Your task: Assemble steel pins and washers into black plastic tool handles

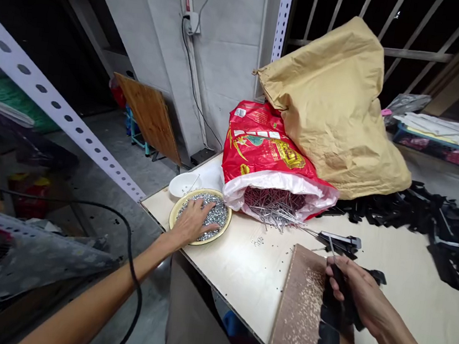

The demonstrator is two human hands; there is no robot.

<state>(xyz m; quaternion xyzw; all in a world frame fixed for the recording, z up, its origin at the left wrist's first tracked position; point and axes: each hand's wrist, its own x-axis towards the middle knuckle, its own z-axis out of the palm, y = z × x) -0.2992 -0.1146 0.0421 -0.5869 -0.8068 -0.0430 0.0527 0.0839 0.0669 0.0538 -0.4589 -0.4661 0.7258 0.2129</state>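
My left hand rests in a yellow-rimmed bowl of small shiny metal pieces. Its fingers are spread over the pieces; whether any piece is under the fingertips is hidden. My right hand is closed around the black handle of an awl, whose thin metal shaft points up. Beneath that hand lies a brown board, heavily pricked with pale marks. A row of black, flat, rounded pieces runs along the board, partly covered by the hand.
Beyond the bowl stands a small white dish. A red bag spills long metal pins on the table. Behind it leans a large tan sack. Black parts are heaped at right; a perforated metal post crosses left.
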